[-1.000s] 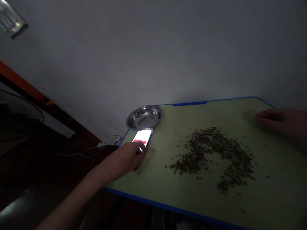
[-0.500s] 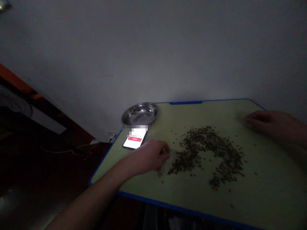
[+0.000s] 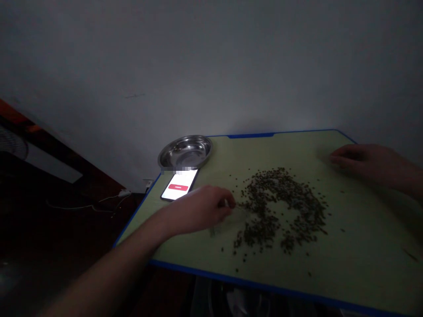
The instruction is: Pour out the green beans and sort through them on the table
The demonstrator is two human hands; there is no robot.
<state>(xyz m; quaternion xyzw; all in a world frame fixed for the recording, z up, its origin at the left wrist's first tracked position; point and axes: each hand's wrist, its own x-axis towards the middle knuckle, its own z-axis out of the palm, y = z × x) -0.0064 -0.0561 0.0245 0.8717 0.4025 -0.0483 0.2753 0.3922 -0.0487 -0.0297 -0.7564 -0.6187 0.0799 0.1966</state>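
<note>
My left hand [image 3: 208,207] is closed, thumb and fingers pinching a clear see-through object [image 3: 243,208]. That object is blurred and looks like thin plastic; its kind is unclear. It reaches the left edge of a ring-shaped spread of small dark grains [image 3: 284,180], like seeds or beans, on the light green tabletop [image 3: 357,268]. Over the table's right side, my right hand [image 3: 360,163] has its fingers curled together. A faint smear shows at its fingertips, too blurred to tell what it holds.
A shiny steel basin [image 3: 187,152] stands at the table's back left corner. In front of it lies a phone [image 3: 178,187] with a lit screen. A white cable [image 3: 79,207] trails at the lower left, with a fan [image 3: 13,143] behind. A grey wall [image 3: 231,66] rises behind the table.
The left end of the grains has spread toward the near edge, with more loose ones there. My left hand has shifted slightly relative to them. The whole view has moved a little.
</note>
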